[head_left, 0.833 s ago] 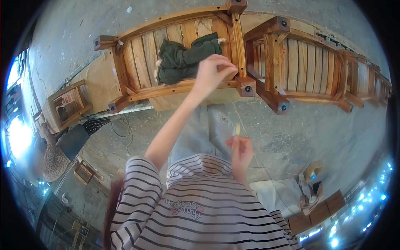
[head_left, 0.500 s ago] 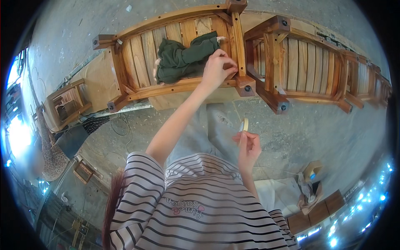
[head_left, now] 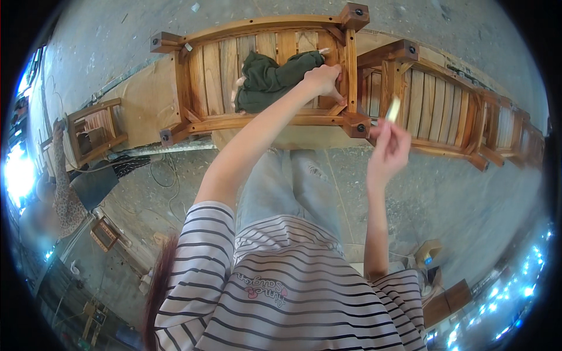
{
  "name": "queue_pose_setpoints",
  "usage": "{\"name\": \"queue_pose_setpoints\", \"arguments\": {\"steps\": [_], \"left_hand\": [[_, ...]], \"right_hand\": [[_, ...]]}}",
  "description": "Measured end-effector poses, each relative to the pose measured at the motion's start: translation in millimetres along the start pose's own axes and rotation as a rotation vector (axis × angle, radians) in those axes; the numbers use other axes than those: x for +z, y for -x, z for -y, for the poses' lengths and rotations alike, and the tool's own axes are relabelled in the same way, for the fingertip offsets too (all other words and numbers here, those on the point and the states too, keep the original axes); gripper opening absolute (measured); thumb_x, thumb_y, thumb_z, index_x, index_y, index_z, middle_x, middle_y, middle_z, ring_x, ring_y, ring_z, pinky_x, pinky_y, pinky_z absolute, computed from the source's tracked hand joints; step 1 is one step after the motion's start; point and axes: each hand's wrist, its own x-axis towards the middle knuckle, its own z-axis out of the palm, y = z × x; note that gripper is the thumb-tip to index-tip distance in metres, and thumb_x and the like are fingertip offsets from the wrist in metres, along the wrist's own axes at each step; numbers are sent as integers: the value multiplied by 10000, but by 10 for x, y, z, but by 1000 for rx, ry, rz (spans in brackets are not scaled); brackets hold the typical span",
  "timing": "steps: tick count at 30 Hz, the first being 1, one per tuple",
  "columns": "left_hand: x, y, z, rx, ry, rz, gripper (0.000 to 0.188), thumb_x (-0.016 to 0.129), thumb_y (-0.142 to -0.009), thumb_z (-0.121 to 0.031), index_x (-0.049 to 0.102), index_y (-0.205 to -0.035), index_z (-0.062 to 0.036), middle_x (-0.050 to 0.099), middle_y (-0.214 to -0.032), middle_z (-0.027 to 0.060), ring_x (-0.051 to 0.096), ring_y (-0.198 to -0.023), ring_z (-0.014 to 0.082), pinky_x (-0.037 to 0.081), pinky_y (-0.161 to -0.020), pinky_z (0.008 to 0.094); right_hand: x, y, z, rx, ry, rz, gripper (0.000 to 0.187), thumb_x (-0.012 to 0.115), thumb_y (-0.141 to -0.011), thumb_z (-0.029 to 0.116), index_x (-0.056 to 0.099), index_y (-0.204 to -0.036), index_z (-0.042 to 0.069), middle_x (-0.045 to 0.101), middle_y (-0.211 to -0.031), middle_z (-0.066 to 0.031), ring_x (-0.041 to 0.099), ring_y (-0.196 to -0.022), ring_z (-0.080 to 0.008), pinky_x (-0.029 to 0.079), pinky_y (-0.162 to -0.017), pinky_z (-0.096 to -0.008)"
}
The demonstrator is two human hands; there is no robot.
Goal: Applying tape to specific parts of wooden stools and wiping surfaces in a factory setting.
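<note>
An upturned slatted wooden furniture piece (head_left: 234, 122) lies in front of me, with its short dark feet pointing up. My left hand (head_left: 324, 82) reaches inside its frame at the right end. The thumb and fingers are spread apart and press against the inner side of the end rail (head_left: 351, 70). A crumpled dark green cloth (head_left: 263, 85) lies on the slats beside that hand. Off to the right, my right hand (head_left: 390, 151) pinches a narrow pale yellow roll of tape (head_left: 394, 109) at its fingertips, above the corner between two pieces.
More upturned slatted pieces (head_left: 436, 96) continue in a row to the right. Cardboard (head_left: 137, 111) lies under the row. A smaller wooden frame (head_left: 96, 131) stands at the left, near a person in a leopard-print sleeve (head_left: 67, 199). A cable (head_left: 171, 175) loops over the concrete floor.
My right hand has moved up and to the right with the tape roll. My left hand has gone from a pinch at the corner to spread fingers against the end rail.
</note>
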Motion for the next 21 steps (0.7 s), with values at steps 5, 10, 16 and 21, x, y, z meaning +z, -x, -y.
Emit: {"name": "queue_pose_setpoints", "arguments": {"steps": [5,10,16,21], "left_hand": [[-25,435,170,195,-100,-549,592,840,-634,-317,588,-1153,-179,548,-1205,94,512,-1159,289,420,-932,447],[-95,1019,881,-184,-188,-710,733,823,-665,-336,503,-1323,-293,480,-1348,65,436,-1257,348,390,-939,595],[-818,720,683,304,118,-1050,415,748,-733,-206,642,-1128,-137,679,-1039,182,663,-931,338,527,-811,413],[-2081,53,1557,123,-180,-1127,406,690,-779,-352,650,-1093,-98,675,-1047,185,656,-985,293,502,-848,407]], "right_hand": [[380,-582,-358,-185,414,201,95,581,-929,122,602,-989,52,659,-914,-171,653,-789,-362,504,-689,-416],[647,-461,-444,-211,589,200,101,540,-956,157,570,-975,63,653,-875,-183,637,-811,-394,489,-672,-453],[530,-489,-541,-113,760,231,121,514,-960,182,537,-980,65,654,-902,-182,630,-834,-408,487,-682,-484],[704,-492,-488,-158,584,253,100,516,-951,158,525,-967,60,647,-892,-194,622,-836,-422,479,-678,-498]]}}
